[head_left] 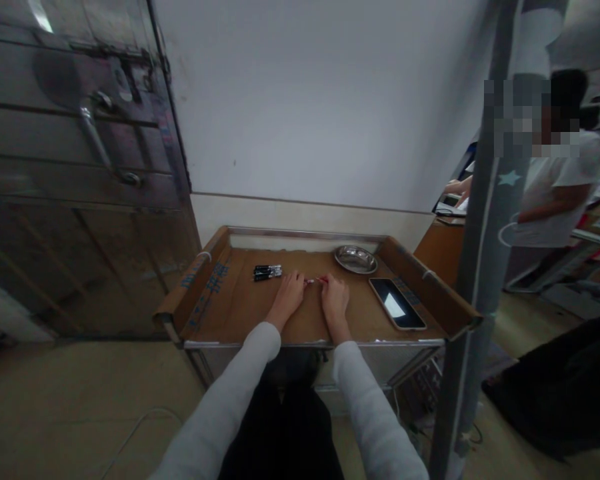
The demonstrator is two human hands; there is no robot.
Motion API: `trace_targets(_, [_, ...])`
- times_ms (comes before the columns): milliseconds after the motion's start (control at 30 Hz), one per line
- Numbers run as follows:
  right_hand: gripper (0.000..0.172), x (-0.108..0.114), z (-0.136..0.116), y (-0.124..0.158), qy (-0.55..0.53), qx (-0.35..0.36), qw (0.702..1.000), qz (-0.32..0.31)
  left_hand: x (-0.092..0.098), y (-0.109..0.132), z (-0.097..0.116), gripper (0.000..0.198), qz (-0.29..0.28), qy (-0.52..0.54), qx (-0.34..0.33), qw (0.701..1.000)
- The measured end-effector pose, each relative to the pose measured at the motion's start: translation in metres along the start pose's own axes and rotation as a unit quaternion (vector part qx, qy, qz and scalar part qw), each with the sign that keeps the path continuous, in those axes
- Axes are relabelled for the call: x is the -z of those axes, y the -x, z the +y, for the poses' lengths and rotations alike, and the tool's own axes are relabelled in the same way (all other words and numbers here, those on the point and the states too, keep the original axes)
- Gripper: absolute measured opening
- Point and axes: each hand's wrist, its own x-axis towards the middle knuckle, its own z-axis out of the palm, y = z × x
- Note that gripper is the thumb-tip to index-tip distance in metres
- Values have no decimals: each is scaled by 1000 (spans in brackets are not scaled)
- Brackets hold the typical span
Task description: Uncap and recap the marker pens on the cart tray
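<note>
Pinched narrow between left hand [289,293] and right hand [334,297], one end each: slim white-and-red pen-like stick [315,281]. Probably light, stiff, smooth; fingertip hold near ends. Black plastic pens [267,271] just left of left hand.

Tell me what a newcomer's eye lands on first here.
The left hand and right hand meet in the centre, holding a small red-and-white item between them. Left of them lie black pens. At the back right sits a metal bowl, with a lit phone nearer on the right.
</note>
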Motion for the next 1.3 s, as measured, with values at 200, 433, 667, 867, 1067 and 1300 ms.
trace_targets(200, [27,3,-5,2,7,40,999,-27,8,2,3,23,-5,2,19,1000])
trace_targets(433, [32,2,-7,4,-78,131,988,-39,12,5,-2,29,33,84,32,995])
trace_targets(667, [77,5,-6,11,-237,298,920,-91,22,15,-18,32,52,194,42,979])
trace_targets(867, [81,5,-10,15,-214,316,918,-106,27,15,-11,30,70,158,48,984])
trace_targets(1067, [70,13,5,16,-45,113,992,-25,35,15,-7,19,72,9,118,990])
trace_targets(1300, [95,68,105,-1,160,-213,955,-131,31,14,-17,29,65,-92,213,970])
